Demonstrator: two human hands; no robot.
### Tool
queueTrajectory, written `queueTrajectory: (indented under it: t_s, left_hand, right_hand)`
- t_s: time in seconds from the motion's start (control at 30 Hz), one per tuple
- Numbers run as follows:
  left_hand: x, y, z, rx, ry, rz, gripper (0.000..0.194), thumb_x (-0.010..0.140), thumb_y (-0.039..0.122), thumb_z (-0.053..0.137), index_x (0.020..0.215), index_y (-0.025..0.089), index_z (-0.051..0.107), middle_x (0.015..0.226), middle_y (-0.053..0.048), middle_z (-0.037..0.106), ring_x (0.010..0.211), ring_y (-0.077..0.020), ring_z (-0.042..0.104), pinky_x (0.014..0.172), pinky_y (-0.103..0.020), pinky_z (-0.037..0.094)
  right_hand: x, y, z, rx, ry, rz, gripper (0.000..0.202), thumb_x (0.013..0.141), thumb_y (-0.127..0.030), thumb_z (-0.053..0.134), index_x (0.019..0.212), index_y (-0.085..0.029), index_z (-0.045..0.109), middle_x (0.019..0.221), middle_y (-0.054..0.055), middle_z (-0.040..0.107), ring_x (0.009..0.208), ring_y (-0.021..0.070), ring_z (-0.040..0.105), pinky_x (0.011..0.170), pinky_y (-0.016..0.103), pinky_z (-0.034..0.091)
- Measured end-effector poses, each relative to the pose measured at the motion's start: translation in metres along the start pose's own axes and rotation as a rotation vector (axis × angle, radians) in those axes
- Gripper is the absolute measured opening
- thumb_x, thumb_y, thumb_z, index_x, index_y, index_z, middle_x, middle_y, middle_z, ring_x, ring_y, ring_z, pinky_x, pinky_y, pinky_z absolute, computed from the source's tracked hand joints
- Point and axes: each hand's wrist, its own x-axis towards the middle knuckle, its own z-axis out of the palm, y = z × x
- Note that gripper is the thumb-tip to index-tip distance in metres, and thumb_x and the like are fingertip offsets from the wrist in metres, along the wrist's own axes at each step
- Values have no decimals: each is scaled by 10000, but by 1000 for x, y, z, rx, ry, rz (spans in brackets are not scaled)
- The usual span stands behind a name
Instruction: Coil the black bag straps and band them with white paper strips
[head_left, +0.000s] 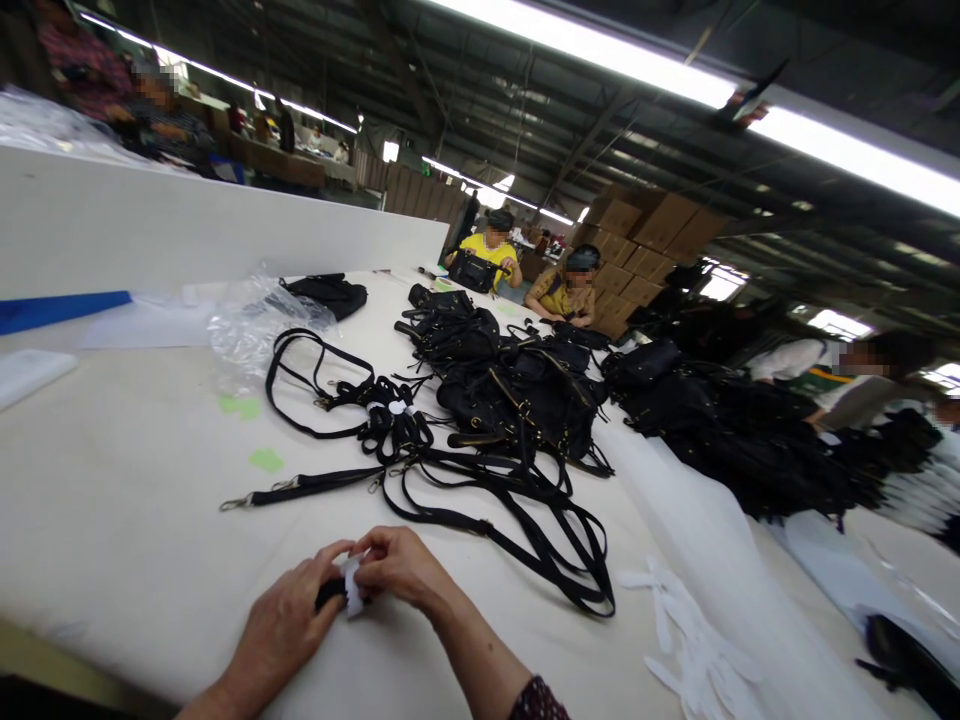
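Note:
Near the front edge of the table, my left hand (289, 610) is closed around a small folded black strap (330, 594). A white paper band (352, 584) goes round the bundle, and my right hand (397, 570) pinches it from the right. Fingers hide part of the bundle. Just beyond lie loose black straps (510, 520) with metal clips, one clip (236, 503) pointing left. Farther off sit several strap bundles (394, 415) with white bands, close to a looped strap (300, 433).
Black bags (525, 395) are heaped mid-table, with a larger pile (720, 420) to the right. White strips (686, 640) lie at front right, beside white sheeting (720, 540). Clear plastic (255, 325) and green paper pieces (266, 460) are at left. Co-workers (487, 245) sit at the far end.

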Motion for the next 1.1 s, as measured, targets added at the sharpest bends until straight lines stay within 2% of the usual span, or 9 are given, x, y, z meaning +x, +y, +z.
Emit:
queueTrajectory:
  t_s: [0.13,0.3,0.43,0.63,0.83,0.9,1.0,1.1]
  left_hand:
    - [-1,-4,3,12,5,2,450,901,293,498,1340,344,413,1107,2,697,1027,-208,654,901,-348,483]
    - [-4,1,1,26,28,-8,328,901,293,498,1225,317,457,1083,3,697,982,-211,664,859,-347,483]
    - [-5,6,-1,28,51,4,274,900,279,497,1174,300,483,1053,-4,702,963,-206,668,840,-335,484]
    - [-5,1,1,18,49,16,267,902,270,495,1168,297,487,1093,-14,690,983,-207,657,869,-356,483]
    - [-4,1,1,23,51,30,284,899,250,485,1181,285,482,1090,-23,685,956,-208,656,859,-367,488]
    - [-4,2,1,26,58,24,270,896,253,487,1164,286,493,1085,-22,691,949,-209,662,861,-366,491]
    - [-4,4,0,24,59,5,252,891,268,502,1142,287,504,1089,-18,700,961,-213,669,870,-366,499]
    - [-3,6,-1,-9,56,-11,297,888,277,509,1185,291,496,1102,-15,706,990,-211,669,886,-358,501]
  right_hand:
    - [1,0,3,5,34,9,277,579,-36,601,818,-168,648,568,-79,583,499,92,560,506,189,437]
    - [5,-2,3,4,44,55,250,567,-16,608,765,-168,623,541,-85,585,468,91,562,491,186,460]
    - [7,-2,3,3,45,79,235,589,-9,613,763,-167,619,523,-86,581,453,95,572,491,190,481]
    - [7,-8,2,-19,21,108,183,639,-25,612,757,-163,635,494,-62,596,459,103,589,506,191,501]
    - [8,-14,-3,-27,-50,152,84,763,-150,546,777,-165,626,532,-18,638,496,125,636,538,223,547]
    - [7,-18,-4,-52,-73,157,52,754,-157,563,757,-168,614,517,-21,623,490,124,627,537,223,540]
    - [2,-25,-5,-162,-99,128,84,694,-132,607,758,-183,623,543,-36,616,518,122,617,571,234,529]
    - [-8,-31,-2,-530,-9,-28,120,671,-175,645,776,-220,683,653,-24,655,647,156,639,627,259,495]
